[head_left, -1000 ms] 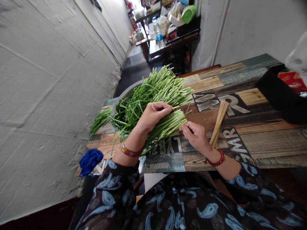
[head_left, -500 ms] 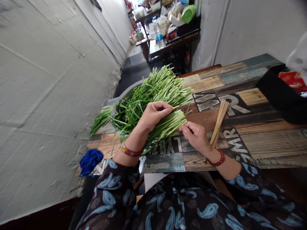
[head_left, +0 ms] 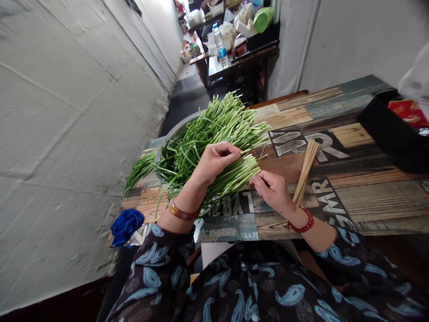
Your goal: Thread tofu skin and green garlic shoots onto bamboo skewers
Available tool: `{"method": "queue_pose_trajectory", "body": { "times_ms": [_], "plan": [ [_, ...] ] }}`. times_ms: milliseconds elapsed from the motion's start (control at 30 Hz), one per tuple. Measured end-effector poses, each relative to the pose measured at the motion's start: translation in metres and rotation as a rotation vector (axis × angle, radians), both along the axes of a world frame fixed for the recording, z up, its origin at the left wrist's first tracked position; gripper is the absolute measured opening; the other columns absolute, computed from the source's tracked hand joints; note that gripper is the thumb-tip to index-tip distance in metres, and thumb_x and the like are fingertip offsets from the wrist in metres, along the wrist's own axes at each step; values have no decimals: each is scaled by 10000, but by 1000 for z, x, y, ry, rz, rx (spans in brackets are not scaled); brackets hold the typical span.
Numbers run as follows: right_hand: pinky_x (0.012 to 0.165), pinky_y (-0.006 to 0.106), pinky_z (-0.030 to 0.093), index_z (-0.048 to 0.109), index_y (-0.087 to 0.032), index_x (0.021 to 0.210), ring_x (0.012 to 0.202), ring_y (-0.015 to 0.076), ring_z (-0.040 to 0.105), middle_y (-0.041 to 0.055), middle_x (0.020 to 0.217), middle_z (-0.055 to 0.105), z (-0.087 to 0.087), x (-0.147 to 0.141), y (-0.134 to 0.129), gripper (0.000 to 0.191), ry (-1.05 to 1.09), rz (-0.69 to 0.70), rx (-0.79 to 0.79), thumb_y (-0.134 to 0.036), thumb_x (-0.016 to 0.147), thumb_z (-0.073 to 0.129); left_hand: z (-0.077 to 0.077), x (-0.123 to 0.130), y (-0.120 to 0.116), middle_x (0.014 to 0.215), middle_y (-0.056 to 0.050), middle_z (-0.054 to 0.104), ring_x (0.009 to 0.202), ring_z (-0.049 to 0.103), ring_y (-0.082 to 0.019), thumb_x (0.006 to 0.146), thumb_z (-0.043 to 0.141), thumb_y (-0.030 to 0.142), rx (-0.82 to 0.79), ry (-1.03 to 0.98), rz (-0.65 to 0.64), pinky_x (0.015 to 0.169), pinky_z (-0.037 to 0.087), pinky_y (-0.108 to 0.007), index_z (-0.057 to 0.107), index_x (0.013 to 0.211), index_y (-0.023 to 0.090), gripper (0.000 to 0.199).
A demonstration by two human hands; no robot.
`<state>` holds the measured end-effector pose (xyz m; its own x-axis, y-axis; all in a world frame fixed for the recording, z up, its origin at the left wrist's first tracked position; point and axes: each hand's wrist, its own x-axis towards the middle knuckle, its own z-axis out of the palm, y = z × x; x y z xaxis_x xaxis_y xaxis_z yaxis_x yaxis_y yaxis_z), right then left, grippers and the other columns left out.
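Long green stalks with pale cut ends fill a metal basin, their ends pointing right. My left hand is over the stalks, thumb and forefinger pinched on a pale stalk end. Below it a smaller row of stalks lies along the basin's near side. My right hand pinches at the lower tips of that row, beside a thin wooden skewer that runs up from the fingers. Right of my right hand lies a bundle of skewers, tied round the middle.
More greens lie left of the basin, and a blue cloth is at the table's left corner. A black container with a red packet stands at the right. Behind, a cluttered table holds a bottle and bags.
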<state>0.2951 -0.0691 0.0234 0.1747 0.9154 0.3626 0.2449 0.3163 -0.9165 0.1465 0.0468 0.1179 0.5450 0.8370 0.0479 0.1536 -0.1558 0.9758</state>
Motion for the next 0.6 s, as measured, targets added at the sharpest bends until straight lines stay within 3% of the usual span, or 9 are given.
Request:
{"method": "queue_pose_trajectory", "body": {
  "times_ms": [300, 600],
  "plan": [
    [505, 234, 395, 636, -191, 771, 483, 115, 518, -34, 502, 523, 0, 0, 1, 319, -27, -13, 12, -371, 994, 495, 2, 0, -2, 664, -13, 673, 598, 532, -86, 658, 806, 281, -165, 6, 6, 598, 410, -224, 710, 673, 127, 183],
    [527, 235, 404, 615, -193, 754, 475, 108, 520, -40, 506, 528, 3, -2, -1, 311, -52, -40, 31, -348, 996, 495, 4, -2, 1, 621, -3, 646, 586, 515, -82, 642, 828, 309, -203, 52, -58, 597, 396, -228, 696, 634, 123, 228]
  ]
}}
